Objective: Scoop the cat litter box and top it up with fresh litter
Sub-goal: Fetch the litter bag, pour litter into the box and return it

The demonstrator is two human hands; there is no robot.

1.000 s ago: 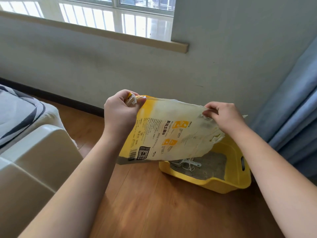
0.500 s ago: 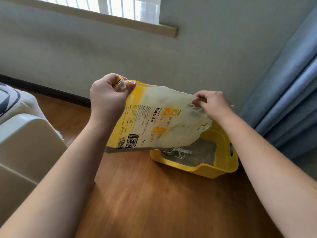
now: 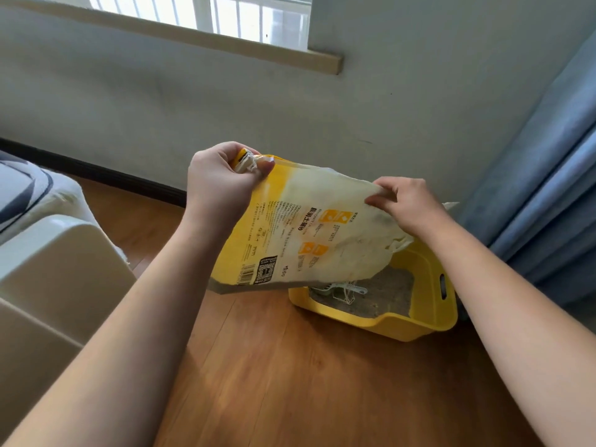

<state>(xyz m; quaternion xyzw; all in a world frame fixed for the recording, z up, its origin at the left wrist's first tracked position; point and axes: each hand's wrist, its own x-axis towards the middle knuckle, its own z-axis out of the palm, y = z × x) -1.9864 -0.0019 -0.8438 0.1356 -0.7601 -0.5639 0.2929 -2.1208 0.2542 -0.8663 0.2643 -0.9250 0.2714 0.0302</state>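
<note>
Since the earlier frame, little changed between hands and bag: same tilt, same two holds, only the view shifted so that more of the window sill shows. Litter bag (image 3: 309, 227) held in the air above the wooden floor (image 3: 290, 366), slanted, its lower right end hanging over the yellow litter box (image 3: 429, 324). Left hand (image 3: 219, 188) curled in a tight grip round the bunched yellow corner at the bag's raised end. Right hand (image 3: 406, 204) pinching the bag's upper edge between thumb and fingers, near the low end. Box standing on the floor beside the wall, close to the blue curtain (image 3: 548, 188), with grey litter (image 3: 387, 291) inside and a white scoop (image 3: 342, 290) lying on it, partly hidden by the bag. Cream-coloured plastic container (image 3: 58, 269) at the left edge. No falling litter to be made out at the bag's mouth.
</note>
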